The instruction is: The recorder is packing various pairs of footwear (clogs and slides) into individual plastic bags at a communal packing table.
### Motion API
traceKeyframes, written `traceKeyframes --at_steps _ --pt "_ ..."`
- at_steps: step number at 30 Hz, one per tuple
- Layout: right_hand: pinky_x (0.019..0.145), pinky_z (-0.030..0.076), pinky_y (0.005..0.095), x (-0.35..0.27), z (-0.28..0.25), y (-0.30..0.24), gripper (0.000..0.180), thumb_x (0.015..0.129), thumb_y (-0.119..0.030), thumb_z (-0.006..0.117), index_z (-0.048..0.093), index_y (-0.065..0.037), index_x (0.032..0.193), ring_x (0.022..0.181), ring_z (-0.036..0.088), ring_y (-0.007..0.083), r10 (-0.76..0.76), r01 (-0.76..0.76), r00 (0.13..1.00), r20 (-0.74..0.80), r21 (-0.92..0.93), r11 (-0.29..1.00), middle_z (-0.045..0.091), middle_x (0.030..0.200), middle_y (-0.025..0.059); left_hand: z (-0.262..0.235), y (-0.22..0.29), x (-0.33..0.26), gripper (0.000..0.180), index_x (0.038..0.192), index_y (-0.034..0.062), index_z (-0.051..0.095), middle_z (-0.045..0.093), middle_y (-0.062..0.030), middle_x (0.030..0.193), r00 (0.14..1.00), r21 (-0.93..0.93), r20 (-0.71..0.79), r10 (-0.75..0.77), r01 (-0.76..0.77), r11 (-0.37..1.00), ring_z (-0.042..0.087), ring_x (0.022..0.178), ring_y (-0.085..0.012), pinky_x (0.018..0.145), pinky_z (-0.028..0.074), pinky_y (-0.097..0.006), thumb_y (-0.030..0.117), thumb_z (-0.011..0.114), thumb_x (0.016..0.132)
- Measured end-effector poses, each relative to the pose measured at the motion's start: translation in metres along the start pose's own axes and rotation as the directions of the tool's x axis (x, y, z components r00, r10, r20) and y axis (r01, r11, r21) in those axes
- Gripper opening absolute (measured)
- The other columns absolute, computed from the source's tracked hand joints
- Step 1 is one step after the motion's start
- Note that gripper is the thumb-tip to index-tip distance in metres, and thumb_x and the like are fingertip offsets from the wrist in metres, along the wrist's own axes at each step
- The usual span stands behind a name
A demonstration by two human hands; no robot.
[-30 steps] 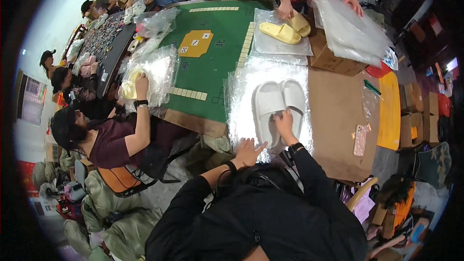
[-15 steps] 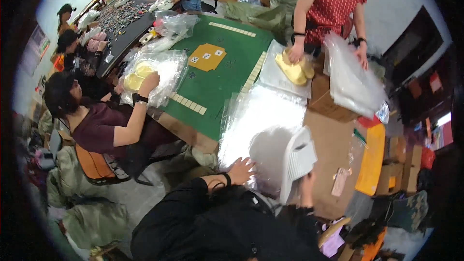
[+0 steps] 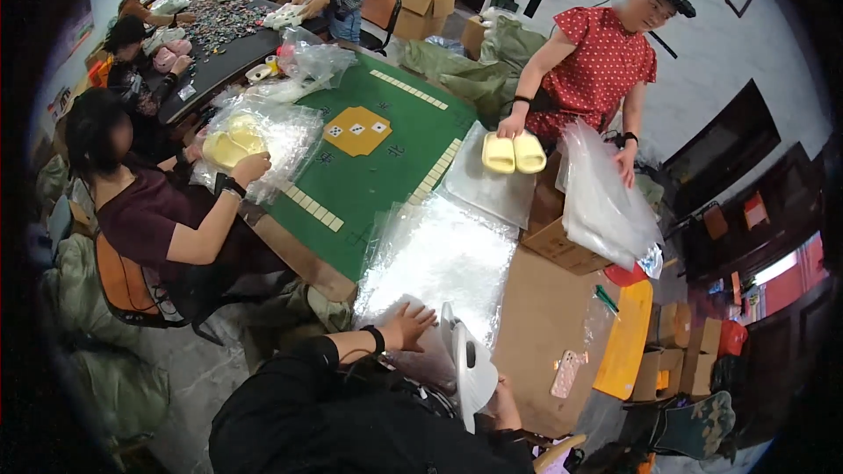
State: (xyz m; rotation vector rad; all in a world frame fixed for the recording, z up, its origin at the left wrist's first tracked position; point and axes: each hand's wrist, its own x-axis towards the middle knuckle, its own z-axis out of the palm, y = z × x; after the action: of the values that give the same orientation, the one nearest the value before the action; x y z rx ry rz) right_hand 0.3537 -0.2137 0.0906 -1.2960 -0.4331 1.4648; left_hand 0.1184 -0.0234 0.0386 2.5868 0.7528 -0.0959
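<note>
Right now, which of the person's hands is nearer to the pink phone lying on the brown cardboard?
The right hand, holding the white slippers just left of the pink phone. The left hand rests further left on the clear plastic bags.

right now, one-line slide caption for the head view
Left hand flat on clear bags, right hand lifting white slippers.
</note>
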Motion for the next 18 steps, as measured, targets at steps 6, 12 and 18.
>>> traceKeyframes --at_steps 6,12,18 --pt "0.075 0.046 0.0255 -0.015 0.02 -0.017 0.025 0.079 -0.013 0.062 0.062 0.001 0.099 0.082 0.058 0.0113 0.296 -0.274 0.941 0.164 -0.145 0.951 0.064 0.093 0.0037 0.042 -0.025 0.002 0.059 0.131 0.0051 0.038 0.031 -0.0136 0.14 0.967 0.175 -0.256 0.007 0.039 0.984 0.027 0.13 -0.0346 0.102 0.018 -0.058 0.021 0.055 0.077" --pt "0.075 0.046 0.0259 0.004 0.017 -0.007 0.026 0.08 -0.015 0.062 0.063 0.0 0.101 0.08 0.057 0.0095 0.305 -0.241 0.922 0.24 -0.261 0.935 0.064 0.091 0.0029 0.015 -0.035 -0.009 0.056 0.134 0.0126 0.035 0.034 -0.0049 0.14 0.955 0.318 -0.276 -0.106 0.195 0.928 0.033 0.126 -0.0338 0.097 0.027 -0.058 0.016 0.049 0.08" --pt "0.072 0.046 0.022 0.001 0.042 -0.029 0.026 0.082 -0.016 0.061 0.063 0.002 0.101 0.078 0.056 0.007 0.305 -0.23 0.911 0.278 -0.272 0.934 0.064 0.09 0.001 0.016 -0.057 0.0 0.069 0.138 0.0092 0.027 0.035 -0.01 0.139 0.92 -0.325 -0.295 -0.257 0.156 0.933 0.041 0.116 -0.0362 0.094 0.034 -0.046 0.019 0.057 0.077"
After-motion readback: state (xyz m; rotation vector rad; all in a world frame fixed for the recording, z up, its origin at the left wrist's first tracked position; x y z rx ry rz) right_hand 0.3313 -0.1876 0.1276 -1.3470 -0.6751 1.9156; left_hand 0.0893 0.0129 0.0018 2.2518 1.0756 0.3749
